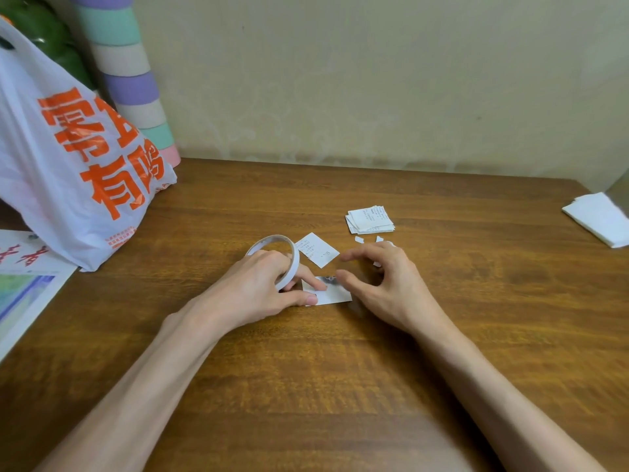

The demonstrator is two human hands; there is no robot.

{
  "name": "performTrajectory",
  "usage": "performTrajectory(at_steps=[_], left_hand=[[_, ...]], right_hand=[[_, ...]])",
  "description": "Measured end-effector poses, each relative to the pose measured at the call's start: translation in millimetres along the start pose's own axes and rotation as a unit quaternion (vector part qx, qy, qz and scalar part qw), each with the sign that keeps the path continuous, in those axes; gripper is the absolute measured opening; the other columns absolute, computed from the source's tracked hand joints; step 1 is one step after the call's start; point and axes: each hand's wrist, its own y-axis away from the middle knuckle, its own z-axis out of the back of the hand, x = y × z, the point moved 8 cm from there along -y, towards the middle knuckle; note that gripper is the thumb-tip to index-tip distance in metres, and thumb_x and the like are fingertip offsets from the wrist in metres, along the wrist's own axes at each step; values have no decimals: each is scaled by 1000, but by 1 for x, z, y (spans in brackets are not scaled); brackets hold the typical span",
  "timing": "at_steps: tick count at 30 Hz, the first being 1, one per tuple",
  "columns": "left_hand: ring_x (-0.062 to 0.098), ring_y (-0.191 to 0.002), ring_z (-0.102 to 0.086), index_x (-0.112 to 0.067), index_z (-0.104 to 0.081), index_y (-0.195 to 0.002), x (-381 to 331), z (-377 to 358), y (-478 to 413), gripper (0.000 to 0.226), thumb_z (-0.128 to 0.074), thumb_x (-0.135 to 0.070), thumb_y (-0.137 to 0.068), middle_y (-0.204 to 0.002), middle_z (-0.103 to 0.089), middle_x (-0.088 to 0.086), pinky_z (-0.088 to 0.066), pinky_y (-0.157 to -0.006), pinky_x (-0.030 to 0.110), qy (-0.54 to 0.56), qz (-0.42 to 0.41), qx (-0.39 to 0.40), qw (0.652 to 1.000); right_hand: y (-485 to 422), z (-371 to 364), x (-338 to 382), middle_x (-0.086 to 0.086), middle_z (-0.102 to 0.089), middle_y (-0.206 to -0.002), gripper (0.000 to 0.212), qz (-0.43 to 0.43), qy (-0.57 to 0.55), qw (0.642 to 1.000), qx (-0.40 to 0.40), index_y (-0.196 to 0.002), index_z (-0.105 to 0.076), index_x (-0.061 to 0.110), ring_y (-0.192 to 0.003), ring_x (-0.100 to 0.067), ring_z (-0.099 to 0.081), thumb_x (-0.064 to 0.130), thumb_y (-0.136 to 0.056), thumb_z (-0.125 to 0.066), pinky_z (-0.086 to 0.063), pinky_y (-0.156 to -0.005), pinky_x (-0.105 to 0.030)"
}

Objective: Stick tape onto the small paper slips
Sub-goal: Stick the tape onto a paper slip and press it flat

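On the wooden desk (340, 369), near the middle, a small paper slip (337, 295) lies flat. The left hand (258, 284) pins its left edge with forefinger and thumb, while the tape roll (295, 258) is hooked over that hand's other fingers (289, 256), which curl through the ring. The right hand (384, 284) hovers just right of the slip, fingers curved and spread, thumb and forefinger apart (whether the thumb tip touches the slip's far edge I cannot tell). A second slip (318, 250) lies just beyond, printed side up. Farther right sits a stack of slips (371, 219), with tiny white scraps (359, 239) near it. A white plastic bag (68, 165) with orange lettering stands at the far left.
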Motion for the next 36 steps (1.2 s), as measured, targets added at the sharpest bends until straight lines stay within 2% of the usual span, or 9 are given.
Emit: performTrajectory(at_steps=[4, 9, 16, 21, 24, 27, 32, 34, 36], left_hand=[[13, -77, -57, -56, -73, -110, 1, 0, 0, 23, -77, -51, -88, -75, -60, -1, -51, -73, 34, -4, -4, -5, 1000], [9, -62, -51, -53, -75, -105, 4, 0, -2, 22, -82, -46, -85, -70, -53, -8, -45, -63, 29, 22, 7, -13, 1000], [-2, -56, -53, -42, -70, -103, 10, 3, -2, 30, -89, -42, -79, -64, -56, -12, -39, -62, 22, 64, 42, -25, 997], [-2, -55, -51, -41, -69, -104, 12, 2, -3, 32, -88, -45, -79, -69, -58, -12, -41, -62, 23, 60, 55, -20, 996], [-1, -56, -51, -40, -69, -105, 12, 3, -3, 34, -89, -44, -78, -71, -57, -10, -39, -63, 22, 63, 49, -23, 997], [-2, -57, -51, -41, -69, -104, 10, 3, -3, 33, -88, -46, -78, -72, -57, -10, -40, -64, 24, 56, 48, -20, 997], [-3, -57, -51, -40, -70, -104, 10, 4, -2, 34, -88, -47, -77, -71, -55, -11, -37, -61, 23, 52, 53, -24, 997], [-1, -56, -50, -39, -69, -104, 10, 4, -3, 34, -89, -46, -77, -71, -55, -10, -39, -62, 23, 53, 52, -23, 997], [0, -55, -50, -38, -69, -102, 9, 4, -2, 33, -89, -45, -77, -71, -56, -10, -42, -63, 24, 57, 51, -21, 997]], right_hand=[[-1, -12, 4, 8, -60, -121, 31, 11, 32, 999, 4, -117, -74, 34, -126, -17, -49, 41, -87, -80, -37, -109, -36], [-1, -16, 2, 8, -57, -130, 34, 3, 45, 999, 26, -122, -72, 36, -136, -16, -41, 41, -90, -79, -30, -111, -37], [-5, -15, -5, 9, -59, -126, 32, -4, 4, 999, 36, -118, -72, 41, -130, -17, -49, 39, -88, -83, -38, -113, -45], [-9, -4, -8, 19, -72, -108, 21, -30, -128, 991, 25, -113, -75, 33, -97, 11, -60, 41, -94, -76, -41, -85, -14], [-5, -12, -6, 16, -65, -121, 42, -7, -30, 999, 15, -120, -73, 38, -121, -4, -54, 59, -84, -78, -39, -101, -26], [-1, -20, 2, 9, -55, -128, 45, 18, 71, 997, 16, -126, -69, 38, -132, -16, -42, 55, -85, -79, -27, -102, -30], [0, -13, -2, 13, -58, -127, 47, 9, -29, 999, 36, -124, -68, 42, -135, -16, -46, 58, -82, -80, -36, -117, -46], [-1, -14, -2, 17, -62, -119, 38, 17, -39, 999, 29, -120, -71, 41, -127, -12, -53, 58, -86, -77, -40, -111, -40], [-4, -8, -3, 20, -70, -106, 22, -1, -121, 993, 5, -113, -75, 36, -107, 2, -62, 47, -94, -73, -45, -95, -26]])
